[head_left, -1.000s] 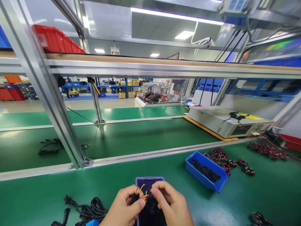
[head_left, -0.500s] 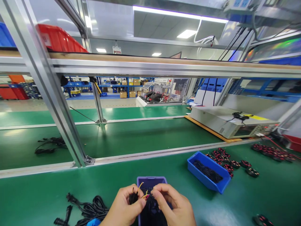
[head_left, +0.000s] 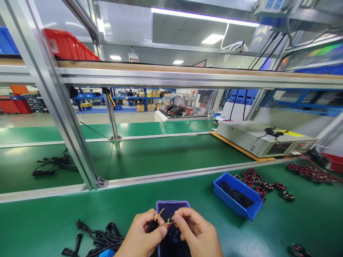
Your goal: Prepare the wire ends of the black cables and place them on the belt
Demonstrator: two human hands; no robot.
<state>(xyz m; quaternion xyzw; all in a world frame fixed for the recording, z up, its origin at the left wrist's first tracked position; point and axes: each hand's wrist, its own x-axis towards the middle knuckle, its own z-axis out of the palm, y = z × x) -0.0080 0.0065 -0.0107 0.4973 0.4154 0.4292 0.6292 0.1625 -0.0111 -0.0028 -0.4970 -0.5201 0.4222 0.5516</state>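
My left hand is closed around the end of a black cable, from which thin yellow, red and dark wires fan out. Thumb and forefinger of my right hand are pinched together at the tips of those wires; whatever they grip is too small to make out. Both hands are over a purple bin with black parts inside, partly covered by my fingers. Coiled black cables with connectors lie left of my left hand, beside a bit of something blue.
A blue bin of black pieces stands to the right. Behind it are several round black-and-red parts, with more farther right. A grey instrument sits at the back right. A metal post rises at left, near more black cables.
The black cables on the far bench at left have shifted a little to the left. My hands keep nearly the same pose, with only slight finger movement at the wires.
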